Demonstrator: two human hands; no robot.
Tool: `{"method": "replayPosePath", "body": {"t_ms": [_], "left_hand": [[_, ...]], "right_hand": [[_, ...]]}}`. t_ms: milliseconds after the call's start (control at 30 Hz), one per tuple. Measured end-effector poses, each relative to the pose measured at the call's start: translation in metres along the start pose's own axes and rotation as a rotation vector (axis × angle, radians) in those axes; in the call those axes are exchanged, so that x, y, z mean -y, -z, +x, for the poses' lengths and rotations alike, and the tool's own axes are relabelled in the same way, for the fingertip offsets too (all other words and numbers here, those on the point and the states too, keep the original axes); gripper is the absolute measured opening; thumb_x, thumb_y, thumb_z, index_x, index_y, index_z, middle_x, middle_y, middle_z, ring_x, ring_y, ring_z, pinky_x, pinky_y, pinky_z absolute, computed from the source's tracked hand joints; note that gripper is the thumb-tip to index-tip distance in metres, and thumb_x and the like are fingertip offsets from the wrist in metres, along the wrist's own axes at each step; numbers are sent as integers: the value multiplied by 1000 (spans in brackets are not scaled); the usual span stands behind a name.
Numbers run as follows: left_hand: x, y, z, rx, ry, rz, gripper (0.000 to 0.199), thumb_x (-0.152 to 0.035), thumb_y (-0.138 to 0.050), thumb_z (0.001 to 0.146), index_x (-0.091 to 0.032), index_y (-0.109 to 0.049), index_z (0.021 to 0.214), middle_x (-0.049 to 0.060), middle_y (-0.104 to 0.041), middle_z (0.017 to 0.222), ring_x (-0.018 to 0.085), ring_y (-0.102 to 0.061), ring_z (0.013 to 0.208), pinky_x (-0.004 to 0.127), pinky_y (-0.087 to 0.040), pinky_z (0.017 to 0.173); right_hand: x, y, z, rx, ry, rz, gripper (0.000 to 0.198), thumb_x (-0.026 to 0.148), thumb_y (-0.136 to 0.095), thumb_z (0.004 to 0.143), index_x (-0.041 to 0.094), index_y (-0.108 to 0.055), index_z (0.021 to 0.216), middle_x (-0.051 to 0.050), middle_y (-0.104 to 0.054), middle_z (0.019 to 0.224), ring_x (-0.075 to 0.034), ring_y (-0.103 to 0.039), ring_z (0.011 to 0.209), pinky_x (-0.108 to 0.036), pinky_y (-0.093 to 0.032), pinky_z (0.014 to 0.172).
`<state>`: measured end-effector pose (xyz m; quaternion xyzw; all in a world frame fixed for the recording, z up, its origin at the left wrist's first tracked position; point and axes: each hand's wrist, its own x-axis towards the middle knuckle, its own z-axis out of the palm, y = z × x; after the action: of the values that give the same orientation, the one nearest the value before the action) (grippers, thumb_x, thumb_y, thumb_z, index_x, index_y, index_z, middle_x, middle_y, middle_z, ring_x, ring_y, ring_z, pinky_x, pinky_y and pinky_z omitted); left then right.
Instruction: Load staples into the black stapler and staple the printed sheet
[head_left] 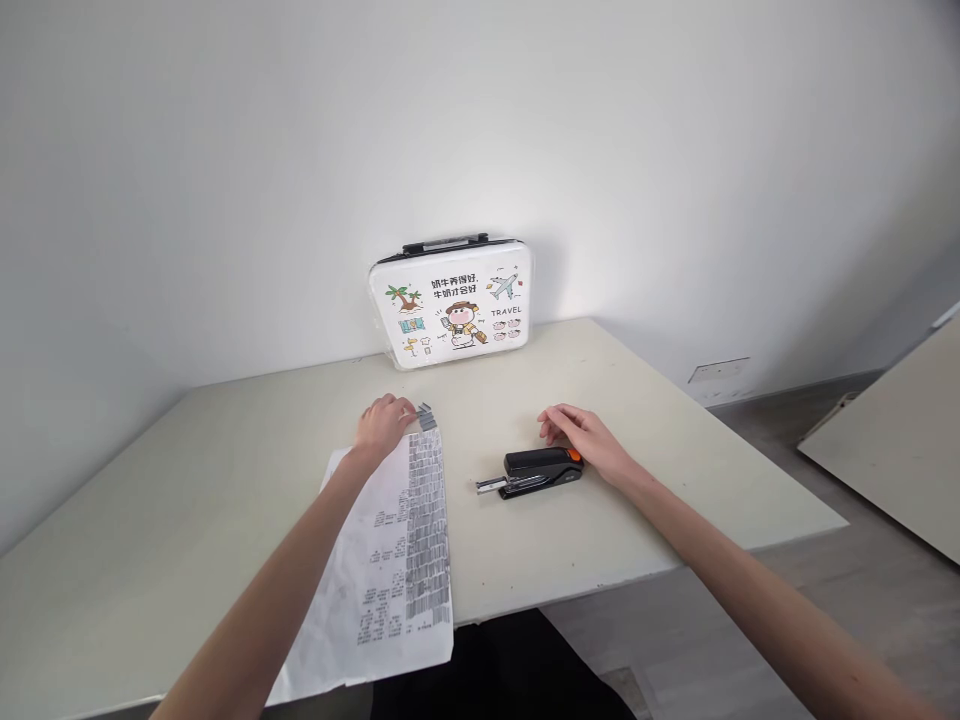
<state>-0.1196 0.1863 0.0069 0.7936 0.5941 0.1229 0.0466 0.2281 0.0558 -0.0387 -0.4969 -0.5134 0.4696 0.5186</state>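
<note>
My left hand (385,424) is at the top edge of a stack of printed paper (375,555). Its thumb and fingertips are closed on a small grey strip of staples (427,416), one of several strips lying there. To the right of the paper, a black stapler (541,470) with an orange part at its rear lies on its base, a metal tray sticking out at its front. My right hand (581,435) rests just behind the stapler's rear end. Its fingers are curled in loosely, and nothing shows in them.
A white case with cartoon prints (457,305) and a black handle stands upright against the wall at the back. All of this is on a pale table (600,530). A wall socket (718,370) and another pale surface (900,430) are off to the right.
</note>
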Motion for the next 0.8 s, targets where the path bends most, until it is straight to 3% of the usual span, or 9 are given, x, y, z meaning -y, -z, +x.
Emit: {"method": "replayPosePath", "body": {"t_ms": [200, 367, 567, 667, 800], "left_hand": [[9, 14, -19, -15, 69, -175, 25, -35, -45, 100, -19, -63, 98, 15, -70, 116, 31, -66, 104, 43, -50, 90], [-5, 22, -48, 43, 61, -414, 37, -51, -36, 103, -20, -55, 106, 10, -75, 99, 25, -72, 92, 38, -55, 81], [-47, 30, -81, 175, 21, -1050, 40, -58, -62, 93, -19, -61, 97, 7, -71, 94, 22, -70, 94, 41, -54, 98], [-61, 32, -86, 216, 22, -1184, 35, -53, -71, 89, -19, -64, 95, 5, -69, 91, 20, -68, 91, 42, -52, 99], [-70, 31, -91, 252, 56, -1218, 40, -49, -76, 86, -20, -69, 114, 4, -70, 92, 19, -67, 91, 42, -51, 99]], "right_hand": [[1, -1, 1, 11, 0, 10, 44, 66, -62, 90, 23, -70, 88, -5, -69, 86, -19, -64, 81, -32, -54, 78], [2, -2, 0, 16, 2, 12, 45, 67, -63, 89, 22, -70, 87, -5, -70, 86, -19, -64, 82, -32, -54, 78], [3, -1, -2, 17, -5, 1, 42, 64, -64, 90, 23, -71, 87, -5, -70, 86, -19, -64, 83, -32, -54, 80], [3, -1, -2, 16, -5, 1, 42, 64, -64, 90, 23, -71, 88, -5, -69, 87, -19, -63, 83, -33, -54, 80], [3, -1, -2, 14, -9, 4, 43, 65, -64, 89, 23, -70, 87, -5, -69, 86, -19, -64, 82, -32, -54, 80]]}}
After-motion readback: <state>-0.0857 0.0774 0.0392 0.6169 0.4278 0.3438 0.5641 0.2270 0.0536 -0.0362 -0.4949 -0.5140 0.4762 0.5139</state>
